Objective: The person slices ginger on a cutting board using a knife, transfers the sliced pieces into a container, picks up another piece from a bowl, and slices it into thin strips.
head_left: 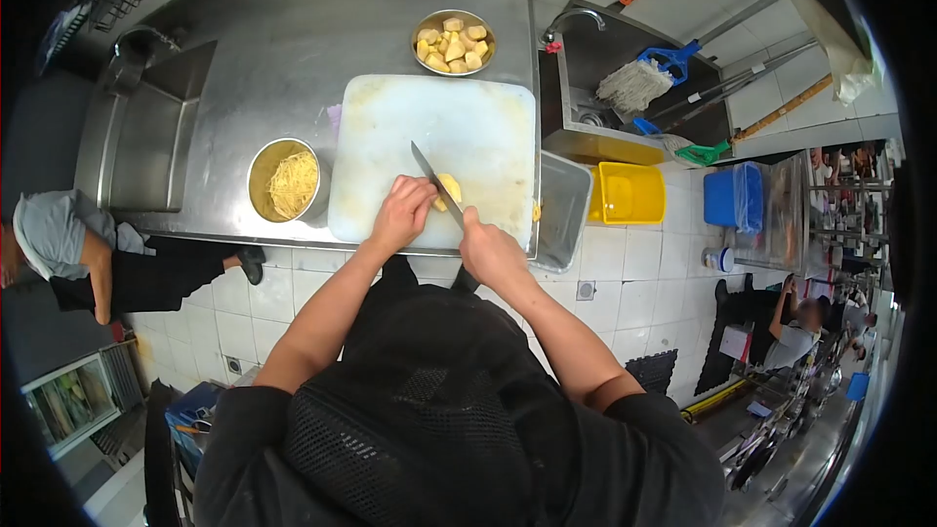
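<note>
My right hand (491, 252) is closed around the handle of a kitchen knife (422, 160), whose blade points up and to the left. The blade lies across a peeled yellow root vegetable (449, 191), potato-like, on a white cutting board (390, 127). My left hand (405, 212) has its fingers curled against the left side of that piece, close to the blade. Left of the board, a round steel container (256, 185) holds thin yellow shreds (293, 183). Behind the board, a metal bowl (416, 51) contains several peeled yellow chunks (454, 42).
A steel counter (244, 88) carries the board, with a sink (146, 156) at far left. At right are a grey bin (566, 210), a yellow tub (630, 193) and a mop (632, 86) in another sink. One person (73, 234) is at left; others (795, 332) are at far right.
</note>
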Available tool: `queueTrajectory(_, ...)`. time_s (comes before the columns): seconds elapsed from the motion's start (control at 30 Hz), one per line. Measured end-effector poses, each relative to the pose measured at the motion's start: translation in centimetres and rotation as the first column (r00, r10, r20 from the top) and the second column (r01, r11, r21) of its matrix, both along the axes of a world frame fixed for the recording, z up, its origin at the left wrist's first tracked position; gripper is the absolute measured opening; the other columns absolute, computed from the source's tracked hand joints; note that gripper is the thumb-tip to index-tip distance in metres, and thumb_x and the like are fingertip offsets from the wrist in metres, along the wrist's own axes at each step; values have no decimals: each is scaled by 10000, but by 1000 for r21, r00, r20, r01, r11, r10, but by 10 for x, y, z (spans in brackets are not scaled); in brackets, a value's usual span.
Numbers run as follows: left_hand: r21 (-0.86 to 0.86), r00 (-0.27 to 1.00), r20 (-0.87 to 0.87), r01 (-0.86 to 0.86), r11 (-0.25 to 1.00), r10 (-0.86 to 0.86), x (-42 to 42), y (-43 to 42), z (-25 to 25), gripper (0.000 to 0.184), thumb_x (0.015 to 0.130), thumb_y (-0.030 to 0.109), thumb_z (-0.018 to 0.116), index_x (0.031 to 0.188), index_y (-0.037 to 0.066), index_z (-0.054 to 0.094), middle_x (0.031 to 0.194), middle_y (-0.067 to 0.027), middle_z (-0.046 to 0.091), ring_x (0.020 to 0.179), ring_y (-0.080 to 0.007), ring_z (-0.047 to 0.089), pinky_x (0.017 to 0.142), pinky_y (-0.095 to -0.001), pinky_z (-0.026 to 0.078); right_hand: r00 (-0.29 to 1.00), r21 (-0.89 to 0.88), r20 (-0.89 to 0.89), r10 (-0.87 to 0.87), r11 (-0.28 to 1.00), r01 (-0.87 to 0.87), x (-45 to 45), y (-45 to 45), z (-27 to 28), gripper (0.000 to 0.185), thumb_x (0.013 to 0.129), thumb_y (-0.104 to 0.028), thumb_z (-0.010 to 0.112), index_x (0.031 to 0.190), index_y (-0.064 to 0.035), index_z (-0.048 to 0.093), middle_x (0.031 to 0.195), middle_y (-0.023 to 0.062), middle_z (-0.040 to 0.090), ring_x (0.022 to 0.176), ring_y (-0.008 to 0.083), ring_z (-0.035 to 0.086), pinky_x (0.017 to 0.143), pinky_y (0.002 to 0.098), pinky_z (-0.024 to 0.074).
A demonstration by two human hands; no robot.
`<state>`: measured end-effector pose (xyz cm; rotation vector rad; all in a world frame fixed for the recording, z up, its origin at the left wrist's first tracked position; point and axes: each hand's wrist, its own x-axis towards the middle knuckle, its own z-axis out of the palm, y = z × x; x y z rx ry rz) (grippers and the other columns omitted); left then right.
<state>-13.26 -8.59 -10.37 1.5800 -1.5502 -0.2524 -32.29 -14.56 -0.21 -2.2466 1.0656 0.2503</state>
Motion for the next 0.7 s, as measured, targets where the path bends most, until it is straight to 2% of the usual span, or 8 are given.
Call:
queueTrajectory(0.2, -8, 1000, 17, 0, 1000, 0, -1, 1, 2, 137, 888, -2, 677, 1022, 17, 696, 1059, -122, 691, 994, -327, 616, 886, -412, 519, 996, 80, -90, 26, 997, -19, -26, 7, 43, 243, 922, -72, 534, 1134, 12, 451, 826, 293, 704, 806, 484, 701, 722, 596, 532)
queueTrajectory(0.23, -6, 1000, 15, -5, 1000, 5, -1, 1, 2, 137, 888, -2, 677, 1022, 17, 696, 1059, -122, 691, 994, -327, 616, 886, -412, 519, 995, 82, -92, 31, 996, -23, -26, 8, 28, 243, 922, -72, 534, 1134, 12, 451, 826, 293, 704, 806, 484, 701, 722, 596, 532)
queueTrajectory(0.3, -29, 1000, 26, 18, 999, -17, 1, 0, 2, 147, 888, -3, 674, 1031, 19, 694, 1063, -124, 691, 1008, -328, 617, 893, -412, 519, 998, -53, 70, 5, 999, -1, -18, 12, -16, 229, 933, -102, 562, 1078, 32, 447, 740, 291, 671, 731, 509, 671, 670, 609, 510)
queueTrajectory(0.33, -29, 999, 28, 18, 999, -17, 1, 1, 1, 147, 888, -3, 674, 1031, 19, 694, 1063, -124, 691, 1008, -328, 617, 893, -412, 519, 997, -53, 72, 5, 999, -1, -9, 10, -19, 229, 933, -102, 562, 1078, 32, 447, 740, 291, 671, 731, 509, 671, 670, 609, 510)
queueTrajectory(0.4, 11, 1000, 2, -2, 1000, 2, 0, 2, 0, 137, 889, 1, 672, 1023, 22, 694, 1070, -126, 690, 1023, -331, 618, 904, -416, 519, 1000, 14, -11, -13, 1000, 14, 10, 0, -21, 264, 930, -87, 528, 1165, 12, 459, 851, 286, 711, 820, 478, 705, 734, 594, 534)
queueTrajectory(0.7, -20, 1000, 3, -4, 1000, 4, -2, 1, -1, 108, 880, -14, 674, 985, 10, 682, 1035, -136, 682, 1009, -342, 625, 898, -418, 513, 992, 89, -117, 40, 996, -29, -25, 4, 46, 272, 930, -99, 543, 1160, 18, 458, 849, 284, 710, 821, 484, 701, 726, 590, 533)
